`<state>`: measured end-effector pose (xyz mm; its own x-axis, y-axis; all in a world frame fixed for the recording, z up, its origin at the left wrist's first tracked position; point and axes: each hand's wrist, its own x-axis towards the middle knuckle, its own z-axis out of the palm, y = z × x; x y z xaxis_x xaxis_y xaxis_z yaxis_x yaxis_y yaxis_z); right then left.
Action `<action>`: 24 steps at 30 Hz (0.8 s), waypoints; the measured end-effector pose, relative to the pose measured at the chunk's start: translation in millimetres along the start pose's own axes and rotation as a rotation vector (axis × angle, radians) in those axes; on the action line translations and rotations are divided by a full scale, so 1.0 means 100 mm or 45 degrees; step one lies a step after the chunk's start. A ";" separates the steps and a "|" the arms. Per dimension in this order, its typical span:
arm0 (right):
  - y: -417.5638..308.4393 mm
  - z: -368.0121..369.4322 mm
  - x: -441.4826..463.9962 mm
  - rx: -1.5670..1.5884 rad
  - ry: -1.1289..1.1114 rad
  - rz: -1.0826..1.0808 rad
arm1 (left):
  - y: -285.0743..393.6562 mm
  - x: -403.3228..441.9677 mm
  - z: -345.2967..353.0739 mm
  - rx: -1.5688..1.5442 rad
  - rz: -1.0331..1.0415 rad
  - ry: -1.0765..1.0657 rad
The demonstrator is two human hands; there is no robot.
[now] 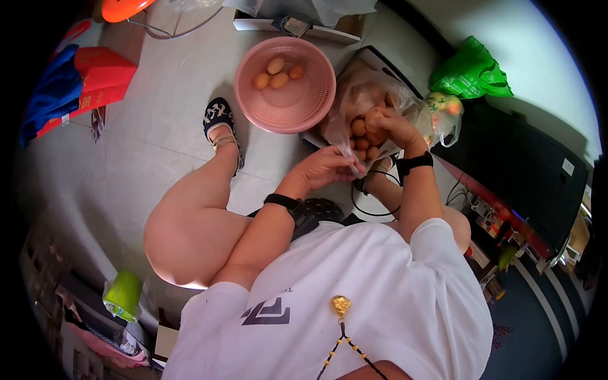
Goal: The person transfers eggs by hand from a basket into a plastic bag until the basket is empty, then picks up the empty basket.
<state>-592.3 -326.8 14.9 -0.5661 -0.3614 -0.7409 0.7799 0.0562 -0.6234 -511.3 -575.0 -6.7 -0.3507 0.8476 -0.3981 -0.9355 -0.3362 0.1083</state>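
Observation:
A clear plastic bag (pixel 348 114) stands open between my knees and holds several brown eggs (pixel 361 142). My left hand (pixel 329 166) pinches the near edge of this bag. Inside the bag's mouth, my right hand (pixel 394 128) has its fingers curled round an egg (pixel 375 120) above the others. To the left of the bag, a round pink plastic basket (pixel 285 114) sits on the floor with several eggs (pixel 278 80) in it, grouped toward its far side.
Beyond the basket lies a white box (pixel 253 24) with plastic on it. A green bag (pixel 472 71) and a fruit bag (pixel 445 111) are at the right, near a black cabinet top (pixel 513 171). Red and blue bags (pixel 101 79) stand at the left. A black cable loops below the egg bag.

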 end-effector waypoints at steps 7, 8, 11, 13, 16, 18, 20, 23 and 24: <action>0.38 -0.06 0.24 -1.081 0.963 -0.324 | -0.01 0.02 -0.01 -0.033 0.017 -0.016; 0.39 -0.05 0.28 -1.148 1.068 -0.439 | 0.00 0.02 -0.01 -0.031 0.019 -0.014; 0.25 0.07 0.37 -1.123 1.139 -0.258 | 0.00 0.03 0.00 -0.008 0.009 -0.001; 0.29 -0.03 0.51 -1.088 1.209 -0.208 | 0.02 0.02 0.00 0.002 -0.004 0.014; 0.57 -0.45 0.93 -0.924 1.147 -0.247 | 0.05 0.00 0.04 0.039 -0.014 0.040; 0.51 -0.41 0.95 -0.796 1.013 -0.337 | 0.08 -0.02 0.06 0.055 -0.013 0.037; 0.08 0.02 0.70 -0.616 0.896 -0.414 | 0.09 -0.02 0.06 0.072 -0.011 0.034; 0.05 -0.10 0.84 -0.989 1.036 -0.232 | 0.09 -0.01 0.04 0.086 -0.022 0.050; 0.13 -0.25 0.97 -0.986 1.032 -0.231 | 0.09 -0.02 0.04 0.085 -0.026 0.055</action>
<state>-644.1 -337.9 -71.1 -0.8794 0.2704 -0.3919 0.4535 0.7267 -0.5161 -519.4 -578.0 -1.3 -0.3310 0.8351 -0.4393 -0.9436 -0.2898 0.1600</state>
